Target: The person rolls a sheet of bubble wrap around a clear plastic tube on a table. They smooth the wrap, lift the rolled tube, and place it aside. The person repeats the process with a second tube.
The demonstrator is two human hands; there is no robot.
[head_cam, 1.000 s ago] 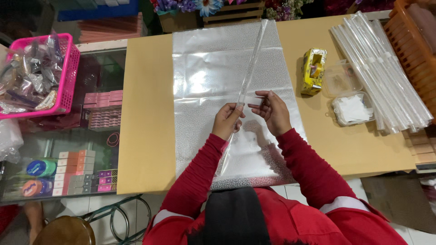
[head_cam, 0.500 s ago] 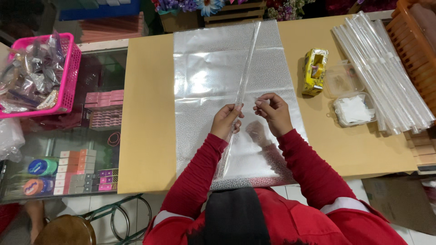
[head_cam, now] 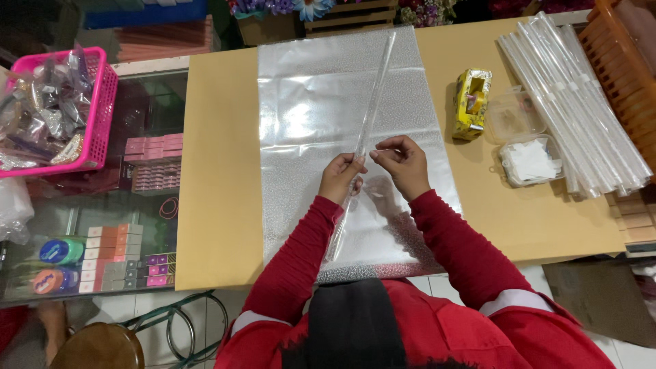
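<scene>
A long thin roll of clear plastic film lies lengthwise over a stack of silvery patterned plastic sheets on the tan table. My left hand pinches the roll near its middle. My right hand is beside it, fingertips pinched on something small and clear, likely a bit of tape, close to the roll. Both arms wear red sleeves.
A yellow tape dispenser and two small clear boxes sit right of the sheets. A pile of finished clear rolls lies farther right, beside an orange crate. A pink basket rests on a glass display case at left.
The roll has swung slightly, its far end drifting left. My right hand has shifted a little toward the roll; my left hand stays pinched on it.
</scene>
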